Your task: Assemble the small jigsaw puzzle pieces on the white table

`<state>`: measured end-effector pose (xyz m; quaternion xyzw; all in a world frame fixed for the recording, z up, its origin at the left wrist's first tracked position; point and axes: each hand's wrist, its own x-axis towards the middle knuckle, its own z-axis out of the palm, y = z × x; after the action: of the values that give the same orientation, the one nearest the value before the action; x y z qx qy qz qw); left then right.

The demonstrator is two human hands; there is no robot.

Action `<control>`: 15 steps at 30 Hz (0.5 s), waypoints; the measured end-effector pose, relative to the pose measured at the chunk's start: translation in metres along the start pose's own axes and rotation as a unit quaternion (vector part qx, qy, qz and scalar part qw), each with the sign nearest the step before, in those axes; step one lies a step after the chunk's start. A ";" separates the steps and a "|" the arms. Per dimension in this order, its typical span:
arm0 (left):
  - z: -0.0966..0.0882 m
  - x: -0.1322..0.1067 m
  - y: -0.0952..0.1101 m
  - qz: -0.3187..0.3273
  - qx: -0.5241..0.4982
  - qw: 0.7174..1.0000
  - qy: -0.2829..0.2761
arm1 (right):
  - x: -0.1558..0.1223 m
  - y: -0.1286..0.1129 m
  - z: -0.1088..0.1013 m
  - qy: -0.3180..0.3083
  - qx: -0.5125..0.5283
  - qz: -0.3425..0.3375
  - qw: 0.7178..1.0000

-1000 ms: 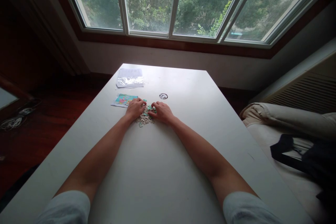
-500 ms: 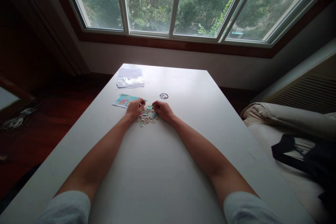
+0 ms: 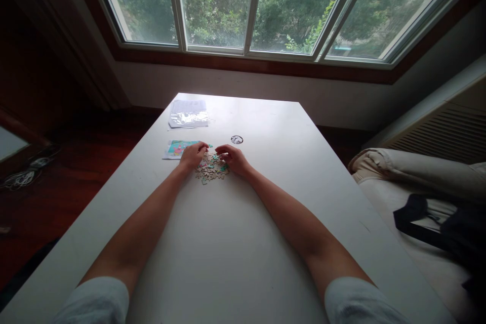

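Note:
A heap of small jigsaw puzzle pieces (image 3: 211, 171), mostly pale with some teal and pink ones, lies between my hands. My left hand (image 3: 193, 156) rests at the heap's left edge, fingers loosely curved and a little apart from the thumb. On the opposite side, my right hand (image 3: 234, 159) arches over the upper right of the pieces with its fingers spread. No piece can be made out in either hand. Partly behind my left hand lies a colourful picture sheet (image 3: 176, 149) with teal and pink areas.
A clear plastic packet with papers (image 3: 189, 113) lies at the far left of the white table (image 3: 212, 253). A round black-and-white disc (image 3: 237, 139) sits beyond my right hand. To the right, a dark strapped item (image 3: 421, 223) lies on a pale couch (image 3: 379, 192).
My left hand has shifted slightly left and the picture sheet has turned a little straighter. My right hand's fingers have stretched out leftward over the heap.

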<state>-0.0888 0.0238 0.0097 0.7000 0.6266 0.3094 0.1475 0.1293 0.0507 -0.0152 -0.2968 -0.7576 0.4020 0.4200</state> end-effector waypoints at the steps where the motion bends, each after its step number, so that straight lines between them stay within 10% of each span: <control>1: -0.002 0.001 -0.001 0.003 -0.008 1.000 -0.006 | 0.000 0.000 0.000 -0.004 0.018 -0.004 1.000; 10: -0.013 0.008 -0.026 -0.021 -0.020 1.000 -0.005 | -0.005 -0.011 -0.013 0.008 -0.099 -0.026 0.995; 15: -0.011 0.006 -0.036 -0.030 -0.043 0.998 0.015 | -0.012 -0.023 -0.011 -0.114 -0.265 -0.056 0.956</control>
<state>-0.1232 0.0338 -0.0016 0.6689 0.6358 0.3417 0.1777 0.1419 0.0341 0.0038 -0.3065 -0.8952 0.1938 0.2590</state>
